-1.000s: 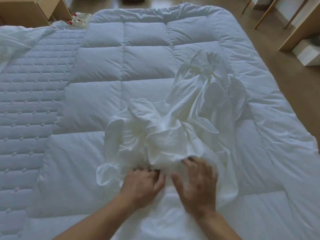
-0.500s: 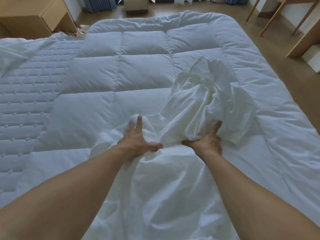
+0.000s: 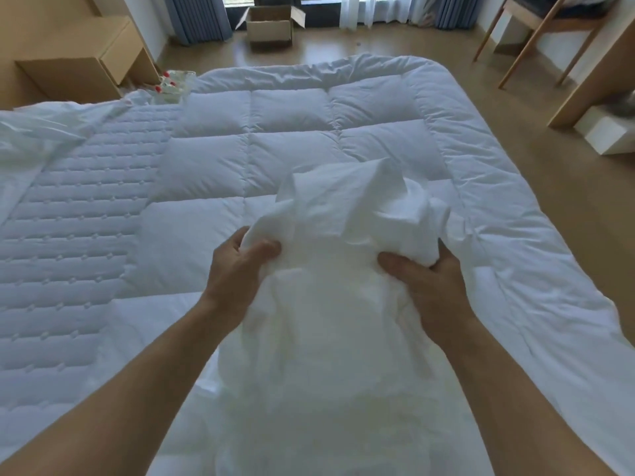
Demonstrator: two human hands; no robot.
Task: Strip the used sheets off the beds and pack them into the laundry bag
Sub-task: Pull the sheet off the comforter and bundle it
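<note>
1. Wooden and pale, one bedside cabinet stands far left of the bed.
2. One left hand grips one crumpled white cotton sheet, its fingers curled into the fabric.
3. The sheet is bunched between the two hands, over one white quilted duvet.
4. One right hand clamps the bundle's right side, thumb pressed in.

No legible text, label, brand, number or sign is showing anywhere in view. Open brown cardboard box at 12 o'clock: no print is resolving on its faces. Clear plastic bottles with red caps at 10 o'clock: too small to read.
</note>
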